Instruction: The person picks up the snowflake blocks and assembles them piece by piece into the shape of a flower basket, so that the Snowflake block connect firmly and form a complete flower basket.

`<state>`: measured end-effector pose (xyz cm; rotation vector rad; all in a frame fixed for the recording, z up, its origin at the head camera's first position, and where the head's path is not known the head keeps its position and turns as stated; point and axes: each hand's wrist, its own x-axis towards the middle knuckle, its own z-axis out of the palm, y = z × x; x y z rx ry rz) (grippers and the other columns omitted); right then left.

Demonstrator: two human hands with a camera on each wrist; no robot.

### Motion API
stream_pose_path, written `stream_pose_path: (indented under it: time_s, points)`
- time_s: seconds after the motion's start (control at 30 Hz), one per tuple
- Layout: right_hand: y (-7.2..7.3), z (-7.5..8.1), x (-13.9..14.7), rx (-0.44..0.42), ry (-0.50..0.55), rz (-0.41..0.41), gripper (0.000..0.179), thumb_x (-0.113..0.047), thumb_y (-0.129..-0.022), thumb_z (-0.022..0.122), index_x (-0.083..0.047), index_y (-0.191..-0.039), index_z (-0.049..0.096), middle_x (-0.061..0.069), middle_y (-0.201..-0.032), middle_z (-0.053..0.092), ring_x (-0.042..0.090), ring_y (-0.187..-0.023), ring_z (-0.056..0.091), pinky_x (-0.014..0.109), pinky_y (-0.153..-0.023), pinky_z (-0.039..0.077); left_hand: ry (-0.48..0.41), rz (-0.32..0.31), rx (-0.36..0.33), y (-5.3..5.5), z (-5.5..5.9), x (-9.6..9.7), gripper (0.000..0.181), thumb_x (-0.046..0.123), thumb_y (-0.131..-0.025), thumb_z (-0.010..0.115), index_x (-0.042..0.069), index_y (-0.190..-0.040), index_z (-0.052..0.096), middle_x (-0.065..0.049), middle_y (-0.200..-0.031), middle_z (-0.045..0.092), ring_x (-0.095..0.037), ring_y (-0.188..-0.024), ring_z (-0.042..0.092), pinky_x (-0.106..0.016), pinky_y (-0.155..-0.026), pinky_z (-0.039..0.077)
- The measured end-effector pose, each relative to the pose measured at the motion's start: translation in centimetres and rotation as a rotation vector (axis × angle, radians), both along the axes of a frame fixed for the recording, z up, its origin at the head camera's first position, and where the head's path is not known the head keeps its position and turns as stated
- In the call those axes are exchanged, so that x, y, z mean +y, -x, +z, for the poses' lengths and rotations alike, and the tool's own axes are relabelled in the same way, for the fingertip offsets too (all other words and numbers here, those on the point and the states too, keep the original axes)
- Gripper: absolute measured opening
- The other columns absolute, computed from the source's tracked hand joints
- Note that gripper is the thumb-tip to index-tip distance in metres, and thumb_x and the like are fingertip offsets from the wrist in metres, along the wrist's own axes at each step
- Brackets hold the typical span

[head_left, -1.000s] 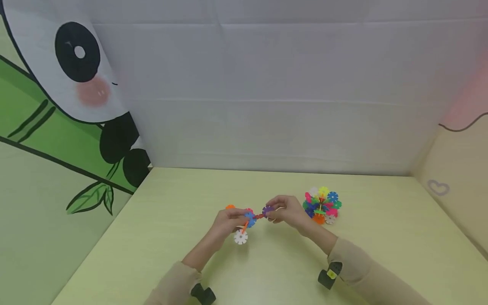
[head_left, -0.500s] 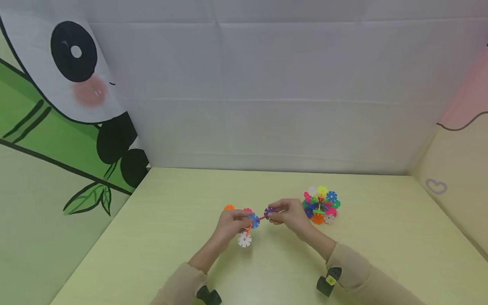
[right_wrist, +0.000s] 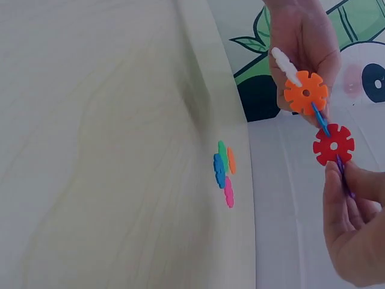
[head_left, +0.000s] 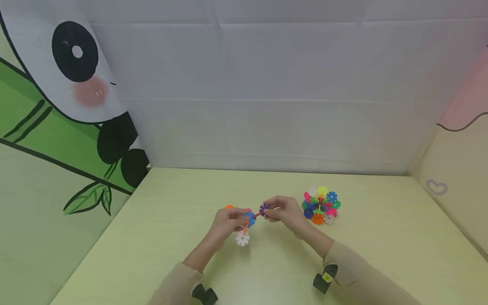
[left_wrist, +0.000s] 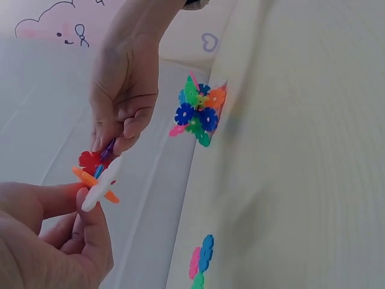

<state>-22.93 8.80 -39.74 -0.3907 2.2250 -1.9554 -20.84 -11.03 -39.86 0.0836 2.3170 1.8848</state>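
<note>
Notched plastic snowflake discs are joined in a chain above the table. It runs from a white disc point(head_left: 242, 238) through an orange disc point(right_wrist: 305, 93), a blue disc point(head_left: 249, 219) and a red disc point(right_wrist: 334, 145) to a purple disc point(head_left: 263, 209). My left hand point(head_left: 226, 224) pinches the blue disc between thumb and fingers, with the white one hanging below. My right hand point(head_left: 286, 212) pinches the purple disc at the other end. In the right wrist view, the purple disc is edge-on and slotted against the red one.
A multicoloured ball of joined snowflake discs point(head_left: 321, 206) stands on the table point(head_left: 160, 237) to the right, beyond my right hand. Several loose discs point(right_wrist: 221, 171) lie behind my left hand, partly hidden in the head view. A white cloth wall point(head_left: 267, 127) rises behind the table.
Both hands shift slightly left and up with the chain compared with half a second ago. Each keeps its hold on its disc. The disc ball and loose discs stay where they were.
</note>
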Motion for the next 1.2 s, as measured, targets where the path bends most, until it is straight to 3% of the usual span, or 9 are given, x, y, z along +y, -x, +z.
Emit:
stream_pose_path:
  time_s: [0.2,0.33,0.53,0.77,0.97,1.2]
  points:
    - [1.9,-1.2,-1.0,0.075,-0.148,0.09,0.04,-0.017,-0.085,0.063,0.003,-0.118,0.054,0.015,-0.097,0.063,0.023,-0.081,0.063,0.038,-0.072,0.054,0.033,0.097,-0.024,1.2,-0.4,-2.4,0.024,0.008,-0.084,0.062,-0.003,-0.105,0.064,-0.012,-0.089,0.065,-0.013,-0.074,0.062,-0.031,-0.072,0.054]
    - [3.4,-2.8,-2.1,0.13,-0.307,0.181,0.037,-0.013,-0.08,0.069,0.002,-0.112,0.059,0.01,-0.093,0.062,0.019,-0.078,0.062,0.03,-0.065,0.053,0.048,0.156,-0.042,1.7,-0.4,-4.2,0.023,0.006,-0.084,0.062,-0.002,-0.105,0.064,-0.008,-0.086,0.065,-0.013,-0.075,0.062,-0.031,-0.073,0.054]
    - [4.8,-4.5,-3.6,0.18,-0.477,0.301,0.032,-0.006,-0.072,0.075,0.0,-0.102,0.064,0.007,-0.093,0.063,0.014,-0.079,0.056,0.024,-0.067,0.049,0.06,0.163,-0.04,1.6,-0.1,-5.3,0.025,0.007,-0.084,0.061,-0.002,-0.107,0.064,-0.007,-0.089,0.067,-0.013,-0.077,0.062,-0.03,-0.074,0.053]
    - [5.6,-5.5,-4.7,0.177,-0.592,0.314,0.031,-0.008,-0.07,0.076,-0.003,-0.098,0.066,0.004,-0.097,0.066,0.018,-0.09,0.058,0.032,-0.08,0.049,0.063,0.166,-0.056,1.5,0.2,-5.6,0.025,0.009,-0.084,0.062,-0.002,-0.107,0.064,-0.007,-0.091,0.067,-0.012,-0.075,0.061,-0.029,-0.072,0.053]
    - [5.5,-5.1,-4.8,0.219,-0.668,0.289,0.026,-0.008,-0.067,0.078,-0.006,-0.088,0.063,0.001,-0.084,0.061,0.014,-0.079,0.055,0.028,-0.071,0.048,0.053,0.162,-0.055,1.1,0.4,-5.5,0.026,0.007,-0.084,0.061,-0.004,-0.108,0.063,-0.007,-0.088,0.067,-0.012,-0.075,0.061,-0.028,-0.071,0.053]
    - [3.8,-3.1,-3.0,0.3,-0.586,0.238,0.02,0.001,-0.07,0.074,-0.005,-0.083,0.061,0.002,-0.08,0.061,0.015,-0.074,0.056,0.027,-0.067,0.049,0.026,0.145,-0.061,0.3,0.7,-4.4,0.025,0.005,-0.084,0.061,-0.005,-0.107,0.062,-0.008,-0.088,0.067,-0.015,-0.075,0.061,-0.031,-0.073,0.053]
